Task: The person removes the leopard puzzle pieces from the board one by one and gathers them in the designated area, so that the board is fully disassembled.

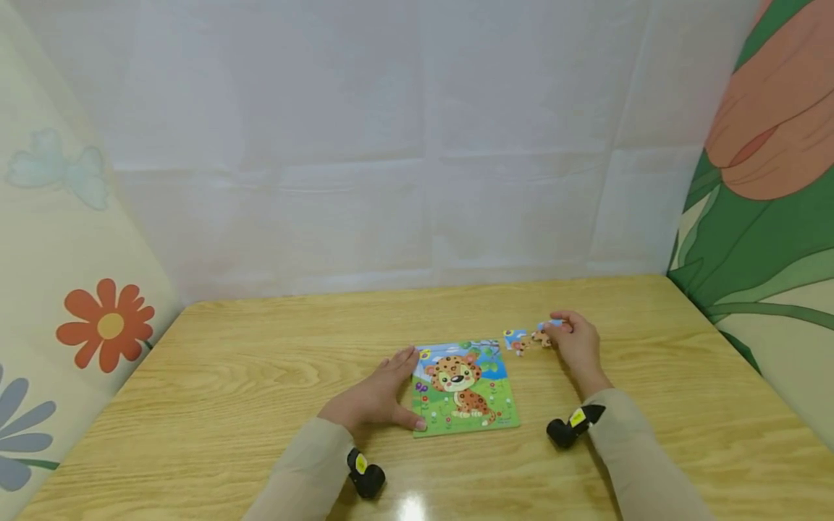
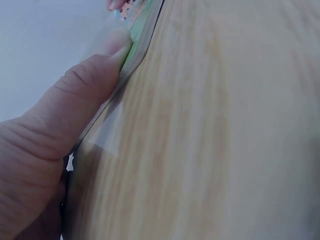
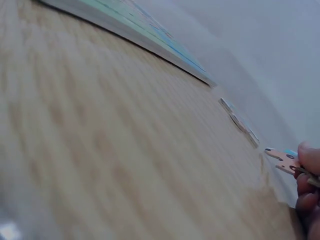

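A square picture puzzle (image 1: 465,391) of a spotted leopard cub on grass lies flat on the table. My left hand (image 1: 378,394) rests at its left side, thumb on the near left corner and fingers at the far left corner; in the left wrist view the thumb (image 2: 82,82) presses along the board's edge. Beyond the far right corner, my right hand (image 1: 578,351) pinches a puzzle piece (image 1: 542,336) with blue and spotted orange print. Its fingers partly hide that piece. Just left of it, another puzzle piece (image 1: 517,340) lies on the table, seen edge-on in the right wrist view.
The wood-grain table (image 1: 260,376) ends at a pale hanging cloth (image 1: 365,181) behind. Flower-printed panels stand on the left (image 1: 65,239) and right (image 1: 782,181). Both sleeved wrists carry small black cameras, the right camera (image 1: 570,427) near the puzzle's right side.
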A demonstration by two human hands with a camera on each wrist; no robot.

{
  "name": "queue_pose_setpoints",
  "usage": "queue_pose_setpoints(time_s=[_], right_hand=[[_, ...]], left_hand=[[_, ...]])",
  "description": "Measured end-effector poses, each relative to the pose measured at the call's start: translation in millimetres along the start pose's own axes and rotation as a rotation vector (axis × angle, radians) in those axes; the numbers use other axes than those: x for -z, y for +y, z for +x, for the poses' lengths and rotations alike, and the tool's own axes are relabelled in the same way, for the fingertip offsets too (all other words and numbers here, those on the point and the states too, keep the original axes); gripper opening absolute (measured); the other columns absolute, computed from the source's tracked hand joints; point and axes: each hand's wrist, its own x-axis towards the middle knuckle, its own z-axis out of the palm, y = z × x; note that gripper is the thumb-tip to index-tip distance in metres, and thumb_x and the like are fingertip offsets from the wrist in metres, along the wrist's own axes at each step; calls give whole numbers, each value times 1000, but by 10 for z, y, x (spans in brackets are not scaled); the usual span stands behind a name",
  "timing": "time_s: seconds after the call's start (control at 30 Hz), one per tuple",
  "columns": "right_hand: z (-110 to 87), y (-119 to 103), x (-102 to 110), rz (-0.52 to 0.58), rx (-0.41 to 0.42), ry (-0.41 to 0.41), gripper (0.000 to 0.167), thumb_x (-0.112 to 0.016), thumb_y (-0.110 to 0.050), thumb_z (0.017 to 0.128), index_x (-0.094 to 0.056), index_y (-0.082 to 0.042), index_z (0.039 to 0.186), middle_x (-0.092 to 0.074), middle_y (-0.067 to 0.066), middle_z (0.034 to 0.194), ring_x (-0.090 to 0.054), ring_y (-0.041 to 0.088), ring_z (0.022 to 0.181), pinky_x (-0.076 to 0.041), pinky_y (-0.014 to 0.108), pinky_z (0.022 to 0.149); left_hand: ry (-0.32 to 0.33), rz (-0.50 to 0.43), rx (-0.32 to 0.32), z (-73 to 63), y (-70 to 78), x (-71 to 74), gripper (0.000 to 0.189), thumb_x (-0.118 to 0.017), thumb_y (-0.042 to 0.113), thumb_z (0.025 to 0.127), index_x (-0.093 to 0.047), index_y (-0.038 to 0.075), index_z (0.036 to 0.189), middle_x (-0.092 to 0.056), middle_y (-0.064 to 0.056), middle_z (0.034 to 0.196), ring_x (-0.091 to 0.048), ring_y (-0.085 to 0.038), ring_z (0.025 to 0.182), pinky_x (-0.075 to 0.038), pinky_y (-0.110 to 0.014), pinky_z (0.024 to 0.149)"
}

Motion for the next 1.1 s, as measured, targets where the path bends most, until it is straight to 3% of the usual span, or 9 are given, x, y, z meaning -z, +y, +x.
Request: queue_pose_setpoints(time_s=[0.23, 0.47, 0.7, 0.83, 1.1], right_hand=[[9, -18, -1, -210, 59, 9, 29, -66, -15, 84, -63, 1, 107, -54, 6, 75, -47, 16, 67, -39, 25, 58], [-13, -6, -9, -289, 103, 6, 33, -67, -16, 84, -63, 5, 108, -62, 24, 104, -57, 34, 95, -48, 44, 81], [-7, 31, -23, -437, 256, 25, 23, -69, -15, 82, -69, 5, 92, -63, 22, 92, -57, 34, 85, -47, 46, 75], [2, 42, -25, -421, 248, 26, 23, -68, -15, 83, -69, 6, 92, -63, 23, 93, -57, 35, 87, -47, 46, 77], [-14, 34, 5, -266, 110, 51, 34, -59, -21, 90, -61, 6, 110, -55, 24, 106, -52, 35, 97, -45, 46, 83]], left_hand=[[2, -2, -1, 0, -3, -2, 115, -80, 43, 66, -12, -1, 147, -6, -15, 155, -3, -29, 143, -4, -44, 116], [3, -11, -5, 7, -26, -15, 115, -80, 44, 65, -12, 0, 147, -5, -15, 155, -2, -29, 143, -4, -44, 116], [4, -7, 3, 4, -23, -9, 115, -80, 44, 66, -12, 0, 147, -5, -14, 156, -2, -29, 143, -4, -44, 116], [2, -13, 8, 0, -16, -2, 116, -80, 44, 66, -11, 1, 148, -5, -13, 156, -2, -29, 143, -5, -44, 116], [5, -16, 2, 1, -19, -10, 115, -80, 44, 66, -12, 1, 148, -5, -14, 156, -2, -28, 143, -4, -44, 116]])
